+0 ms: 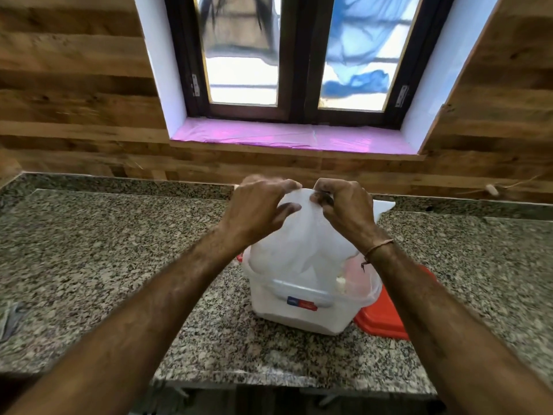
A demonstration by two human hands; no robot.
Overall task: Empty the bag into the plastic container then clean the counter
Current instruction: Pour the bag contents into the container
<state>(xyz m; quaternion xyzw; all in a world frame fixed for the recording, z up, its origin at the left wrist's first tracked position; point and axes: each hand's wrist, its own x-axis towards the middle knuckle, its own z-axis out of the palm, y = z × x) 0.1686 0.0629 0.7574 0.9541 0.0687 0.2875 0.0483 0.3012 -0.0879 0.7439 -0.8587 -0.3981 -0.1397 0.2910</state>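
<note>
A translucent white plastic bag hangs upside down over a clear plastic container on the granite counter. The bag's lower end rests inside the container's mouth. My left hand and my right hand both pinch the bag's raised end, close together above the container. White contents show at the container's right rim. The container carries a blue and red label on its front.
A red lid lies on the counter, right of the container and partly behind it. A grey cloth sits at the far left edge. A white sheet lies behind my right hand. Behind the counter are a wood wall and a window.
</note>
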